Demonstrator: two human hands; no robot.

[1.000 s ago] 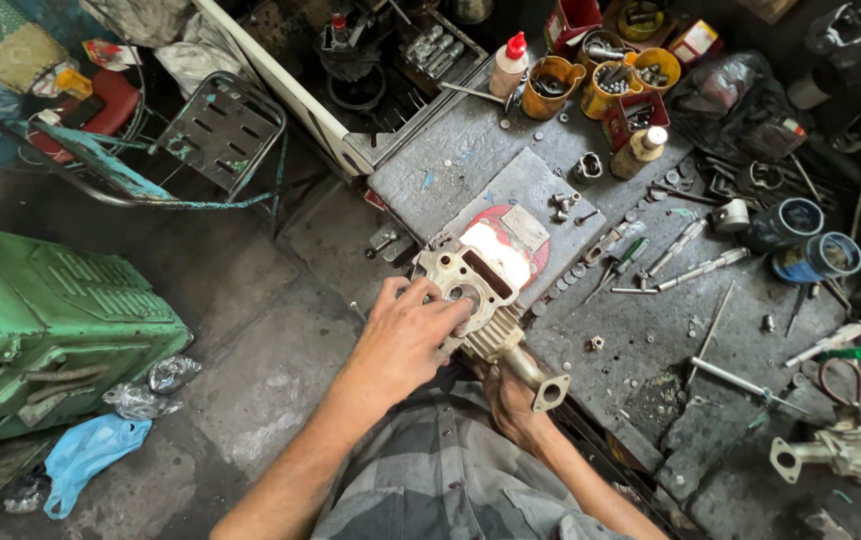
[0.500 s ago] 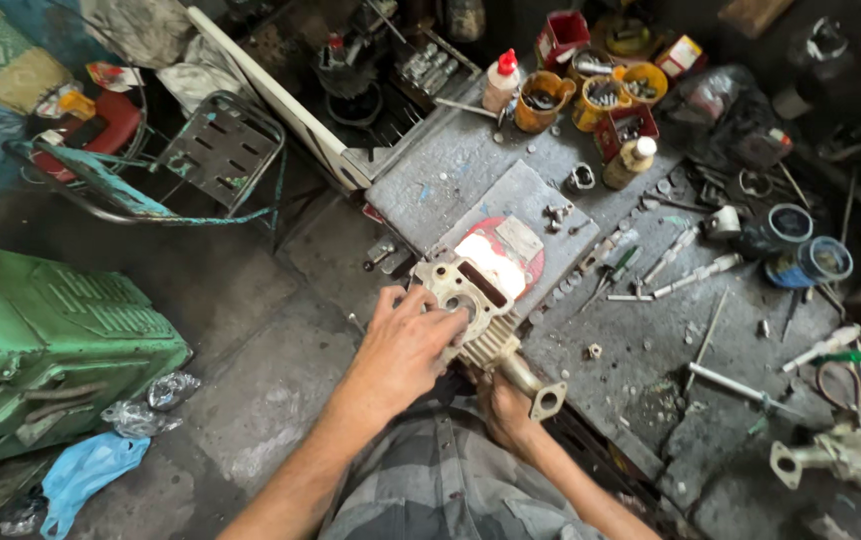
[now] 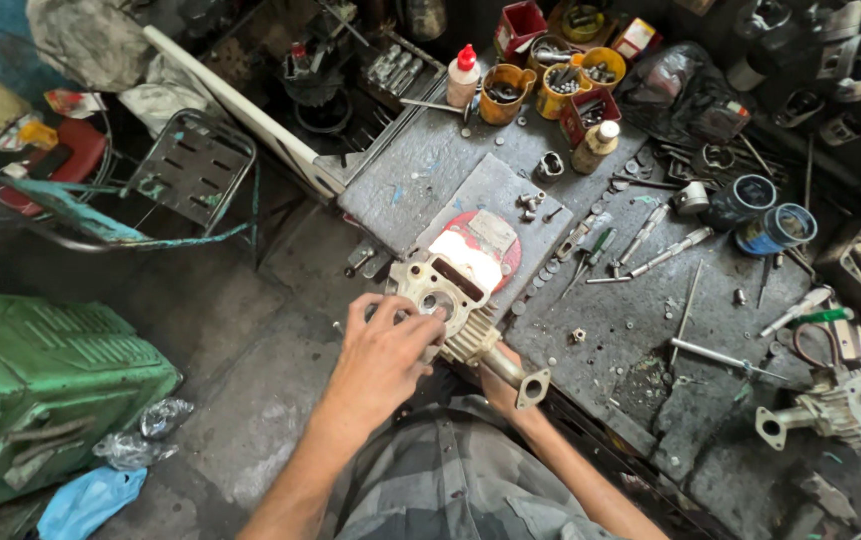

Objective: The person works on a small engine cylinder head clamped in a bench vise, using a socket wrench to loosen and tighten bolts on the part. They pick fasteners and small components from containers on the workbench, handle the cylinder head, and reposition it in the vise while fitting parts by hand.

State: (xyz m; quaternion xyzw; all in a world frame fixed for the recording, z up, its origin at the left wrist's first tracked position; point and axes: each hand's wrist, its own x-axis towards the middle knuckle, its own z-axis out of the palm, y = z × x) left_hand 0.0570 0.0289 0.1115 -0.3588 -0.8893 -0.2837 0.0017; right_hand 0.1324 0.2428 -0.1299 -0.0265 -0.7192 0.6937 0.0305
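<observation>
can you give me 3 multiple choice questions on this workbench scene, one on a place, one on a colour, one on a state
1. Where is the finned engine cylinder?
A. at the near edge of the workbench, under the left hand
B. on the folding chair
C. inside the green machine

2. What colour is the cap of the white squeeze bottle?
A. blue
B. red
C. black

3. What is the left hand doing?
A. hanging free of everything
B. gripping a screwdriver
C. resting fingers-down on the cylinder's top face

Answers:
1 A, it sits at the bench edge below the hand.
2 B, the cap is plainly red.
3 C, the fingers lie spread on the flat top face.
</observation>
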